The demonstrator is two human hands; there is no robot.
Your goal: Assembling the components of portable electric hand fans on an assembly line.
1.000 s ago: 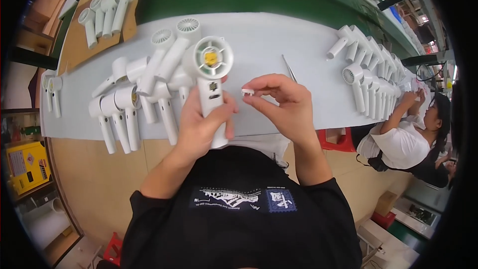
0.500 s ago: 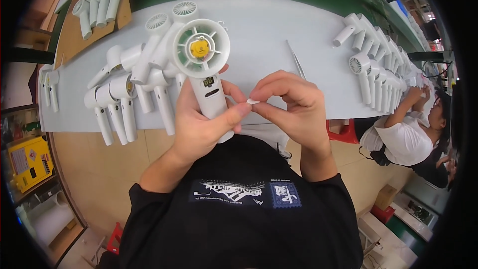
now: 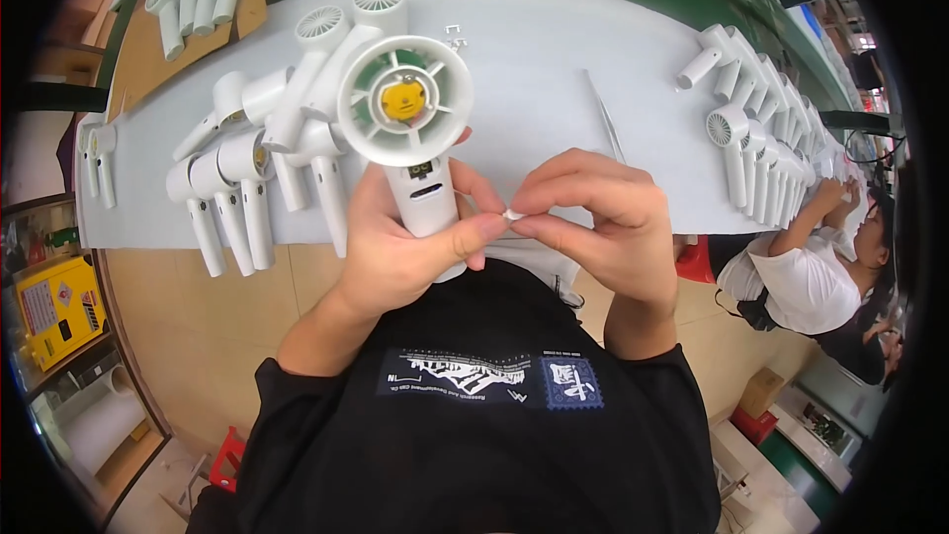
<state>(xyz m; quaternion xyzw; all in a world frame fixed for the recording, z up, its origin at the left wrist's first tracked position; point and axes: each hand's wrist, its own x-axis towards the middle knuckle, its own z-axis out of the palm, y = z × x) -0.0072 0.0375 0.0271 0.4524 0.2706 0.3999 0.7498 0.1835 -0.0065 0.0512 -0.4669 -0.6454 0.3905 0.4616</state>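
My left hand (image 3: 381, 252) is wrapped round the handle of a white handheld fan (image 3: 427, 206), held upright above the table's near edge. The fan's round head is open toward me, with spokes and a yellow centre showing; a dark display window and a slot lie on the handle. Just right of the handle, a small white piece (image 3: 510, 215) is pinched in the fingertips of my right hand (image 3: 618, 227). My left thumb and index finger meet it too. Its exact shape is mostly hidden by the fingers.
White fans (image 3: 259, 222) lie in a cluster at the left, others (image 3: 756, 173) in rows at the right. Tweezers (image 3: 604, 117) and tiny white parts (image 3: 455, 37) rest on the grey table cover (image 3: 534, 59). A co-worker (image 3: 811, 272) sits at the far right.
My right hand and the small white piece have shifted slightly right. The fan's head tips a little more toward me. The view has moved a bit, uncovering the tiny white parts behind the fan.
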